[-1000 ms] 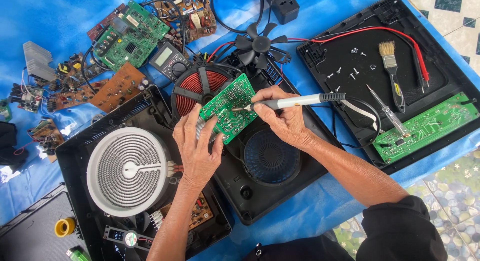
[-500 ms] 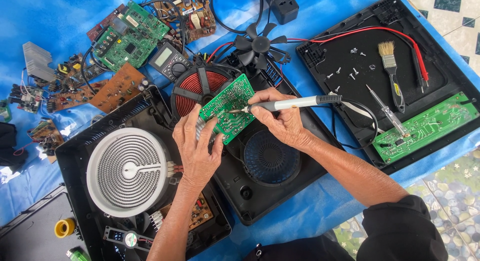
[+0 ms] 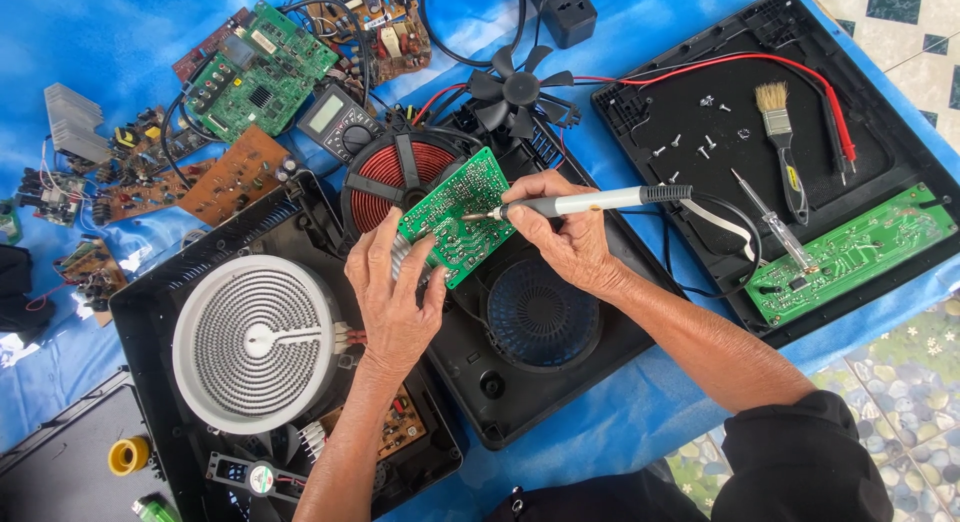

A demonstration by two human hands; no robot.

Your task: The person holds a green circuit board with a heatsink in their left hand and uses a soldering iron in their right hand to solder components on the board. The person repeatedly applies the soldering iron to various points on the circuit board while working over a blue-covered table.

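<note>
Barely anything has shifted since half a second ago — my right hand [image 3: 570,244] keeps the soldering iron [image 3: 590,201] pinched, its tip still on the green circuit board [image 3: 458,216], a touch lower than before. My left hand [image 3: 392,300] stays curled round the board's lower-left edge, tilting it over the copper coil [image 3: 400,172] at frame centre. Everything lies on a blue tarp [image 3: 100,42], tiled floor [image 3: 900,22] showing upper right. Spare boards crowd the upper left; an open black tray [image 3: 700,152] with a brush [image 3: 780,147] fills the right — free tarp remains only along the bottom edge.
</note>
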